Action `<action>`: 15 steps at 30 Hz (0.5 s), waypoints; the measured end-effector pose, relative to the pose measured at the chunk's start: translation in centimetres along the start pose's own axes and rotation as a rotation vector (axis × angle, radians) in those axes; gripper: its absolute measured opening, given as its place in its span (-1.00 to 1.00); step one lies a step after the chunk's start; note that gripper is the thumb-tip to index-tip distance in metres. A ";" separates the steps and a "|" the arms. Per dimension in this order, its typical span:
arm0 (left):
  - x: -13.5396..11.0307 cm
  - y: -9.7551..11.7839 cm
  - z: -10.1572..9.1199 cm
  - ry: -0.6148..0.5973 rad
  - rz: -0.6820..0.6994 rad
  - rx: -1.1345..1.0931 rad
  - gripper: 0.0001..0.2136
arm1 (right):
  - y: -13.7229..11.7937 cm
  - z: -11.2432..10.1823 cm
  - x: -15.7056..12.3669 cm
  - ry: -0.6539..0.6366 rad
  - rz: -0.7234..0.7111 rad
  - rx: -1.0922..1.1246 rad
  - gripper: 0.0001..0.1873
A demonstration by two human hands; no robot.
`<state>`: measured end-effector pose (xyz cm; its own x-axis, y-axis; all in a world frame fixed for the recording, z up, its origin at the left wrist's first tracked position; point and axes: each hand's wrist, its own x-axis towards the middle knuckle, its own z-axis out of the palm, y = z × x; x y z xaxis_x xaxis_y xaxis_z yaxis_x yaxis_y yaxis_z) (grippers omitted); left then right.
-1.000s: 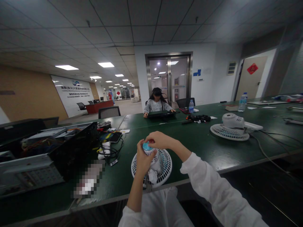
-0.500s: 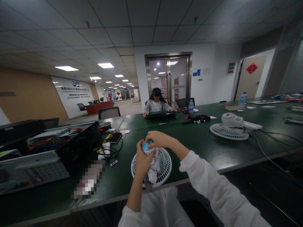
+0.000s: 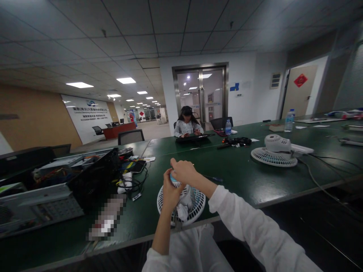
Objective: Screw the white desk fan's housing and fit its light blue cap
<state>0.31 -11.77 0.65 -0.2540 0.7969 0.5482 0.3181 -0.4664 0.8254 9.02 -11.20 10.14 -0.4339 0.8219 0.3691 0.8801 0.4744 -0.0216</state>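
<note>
Table (image 3: 244, 181) edge bears fan (image 3: 195, 206); left hand (image 3: 169, 192) holds it, right hand (image 3: 183, 172) pinches knob (image 3: 173, 178).

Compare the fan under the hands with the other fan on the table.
The near fan is gripped by the left hand and right hand; the far fan lies untouched. The near fan shows a blue part at its hub; the far fan's hub is all white. Both are white and lie grille-down on the green table.

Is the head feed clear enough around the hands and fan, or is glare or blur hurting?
Head view: left hand, right hand and fan dim but fairly sharp; glare streaks the table beside them; picture's right edge smeared, straight lines bowed.
</note>
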 end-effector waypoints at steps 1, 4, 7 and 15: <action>0.0 0.0 0.0 0.001 0.003 -0.003 -0.42 | -0.2 0.2 0.1 0.000 0.028 0.003 -0.69; 0.0 -0.1 0.0 0.003 0.006 -0.018 -0.40 | -0.5 0.6 0.1 -0.002 0.083 0.017 -0.71; 0.0 -0.1 0.0 0.010 -0.003 -0.020 -0.40 | 0.1 0.4 0.0 -0.014 0.058 0.034 -0.72; -0.1 0.1 0.0 0.018 0.020 0.000 -0.45 | 3.8 -0.7 -0.1 -0.010 -0.344 0.287 -0.76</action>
<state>0.35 -11.85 0.69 -0.2642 0.7800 0.5674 0.3233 -0.4826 0.8140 12.49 -9.69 10.70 -0.6952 0.6036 0.3905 0.5958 0.7877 -0.1568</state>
